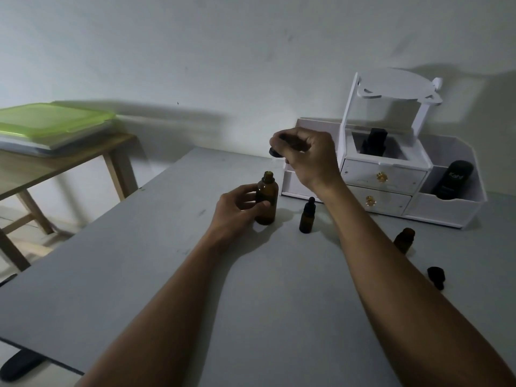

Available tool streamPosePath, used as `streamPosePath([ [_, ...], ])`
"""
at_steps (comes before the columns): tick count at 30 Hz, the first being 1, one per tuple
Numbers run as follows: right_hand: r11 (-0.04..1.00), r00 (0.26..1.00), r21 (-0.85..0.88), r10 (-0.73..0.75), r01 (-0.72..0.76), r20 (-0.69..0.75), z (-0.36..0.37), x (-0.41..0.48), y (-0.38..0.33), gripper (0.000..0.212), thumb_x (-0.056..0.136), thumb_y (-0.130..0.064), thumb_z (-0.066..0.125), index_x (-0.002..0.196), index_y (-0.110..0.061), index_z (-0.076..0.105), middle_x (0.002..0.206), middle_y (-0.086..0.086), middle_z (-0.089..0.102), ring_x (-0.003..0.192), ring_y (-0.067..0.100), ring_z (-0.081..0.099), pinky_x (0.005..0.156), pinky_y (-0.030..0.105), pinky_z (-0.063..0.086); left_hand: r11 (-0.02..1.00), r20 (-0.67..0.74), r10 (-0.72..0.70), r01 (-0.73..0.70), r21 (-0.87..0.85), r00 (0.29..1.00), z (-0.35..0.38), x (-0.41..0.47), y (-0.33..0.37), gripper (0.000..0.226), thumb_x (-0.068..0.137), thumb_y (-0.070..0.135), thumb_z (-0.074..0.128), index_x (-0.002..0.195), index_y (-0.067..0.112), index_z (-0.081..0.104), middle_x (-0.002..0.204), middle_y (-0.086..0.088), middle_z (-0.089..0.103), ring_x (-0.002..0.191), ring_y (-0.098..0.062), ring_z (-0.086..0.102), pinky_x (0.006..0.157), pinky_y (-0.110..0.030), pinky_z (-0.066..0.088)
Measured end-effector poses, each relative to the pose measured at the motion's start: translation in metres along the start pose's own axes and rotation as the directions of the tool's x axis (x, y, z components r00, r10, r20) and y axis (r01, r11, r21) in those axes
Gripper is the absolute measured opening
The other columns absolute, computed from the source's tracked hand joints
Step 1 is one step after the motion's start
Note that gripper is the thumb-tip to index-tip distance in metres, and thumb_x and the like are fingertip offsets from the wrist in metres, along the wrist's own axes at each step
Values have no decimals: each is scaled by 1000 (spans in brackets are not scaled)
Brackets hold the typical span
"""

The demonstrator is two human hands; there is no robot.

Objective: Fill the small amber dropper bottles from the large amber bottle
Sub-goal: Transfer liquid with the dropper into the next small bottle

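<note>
The large amber bottle (pixel 267 201) stands upright and uncapped on the grey table (pixel 139 275). My left hand (pixel 237 209) grips its body from the left. My right hand (pixel 307 155) is raised above and behind the bottle, fingers curled round a black dropper cap (pixel 275 152). One small amber dropper bottle (pixel 307 216) stands capped just right of the large bottle. A second small amber bottle (pixel 405 240) stands open farther right, partly hidden by my right forearm. A loose black dropper cap (pixel 436 277) lies on the table near it.
A white desk organiser (pixel 391 185) with drawers stands at the back right, holding dark bottles. A wooden side table (pixel 55 163) with a green-lidded box (pixel 53 118) stands to the left. The grey table's left edge runs diagonally.
</note>
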State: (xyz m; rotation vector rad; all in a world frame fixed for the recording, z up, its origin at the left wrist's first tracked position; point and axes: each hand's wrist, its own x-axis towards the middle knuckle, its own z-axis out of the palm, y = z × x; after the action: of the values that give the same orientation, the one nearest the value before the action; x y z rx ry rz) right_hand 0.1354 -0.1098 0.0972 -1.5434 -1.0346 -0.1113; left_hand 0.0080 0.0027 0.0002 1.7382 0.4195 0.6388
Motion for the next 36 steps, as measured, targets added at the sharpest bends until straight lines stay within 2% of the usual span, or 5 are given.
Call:
streamPosePath([
  [6, 996, 995, -90, 29, -20, 94, 13, -6, 12, 14, 87, -21, 76, 94, -9, 79, 82, 1, 78, 76, 9, 75, 79, 23, 59, 999, -8, -4, 4, -33, 1000, 1, -1, -1, 49, 78, 26, 79, 125, 27, 67, 116, -3, 74, 103, -16, 72, 96, -45, 56],
  [14, 982, 994, -181, 73, -57, 85, 17, -10, 23, 20, 83, -24, 80, 97, -9, 80, 92, 3, 78, 82, 9, 73, 79, 19, 57, 1000, -6, 6, -6, -31, 1000, 2, -2, 1, 49, 79, 27, 78, 126, 28, 65, 118, -5, 73, 105, -17, 72, 96, -47, 56],
  [25, 978, 1000, -210, 13, -11, 8, 25, -10, 17, 8, 83, -14, 79, 83, -6, 79, 76, 2, 75, 63, -2, 63, 62, 1, 47, 1000, 0, 14, -14, 8, 1000, 0, -1, 0, 47, 85, 22, 78, 129, 27, 63, 119, -2, 72, 104, -10, 70, 94, -38, 57],
  [32, 977, 1000, -210, 26, -26, -1, 23, -13, 14, 8, 83, -16, 80, 84, -8, 80, 77, 1, 75, 64, -1, 65, 64, 5, 50, 1000, -5, 8, -8, -6, 1000, 2, -4, 2, 43, 83, 22, 79, 122, 33, 65, 116, -2, 72, 104, -12, 71, 95, -41, 57],
  [36, 987, 998, -153, 52, -49, 17, 17, -11, 11, 12, 83, -21, 79, 86, -10, 80, 78, 0, 77, 73, 10, 74, 76, 25, 61, 1000, -16, 9, -9, -16, 1000, 1, -6, 3, 47, 75, 30, 78, 120, 34, 67, 114, -1, 74, 103, -12, 72, 95, -43, 57],
])
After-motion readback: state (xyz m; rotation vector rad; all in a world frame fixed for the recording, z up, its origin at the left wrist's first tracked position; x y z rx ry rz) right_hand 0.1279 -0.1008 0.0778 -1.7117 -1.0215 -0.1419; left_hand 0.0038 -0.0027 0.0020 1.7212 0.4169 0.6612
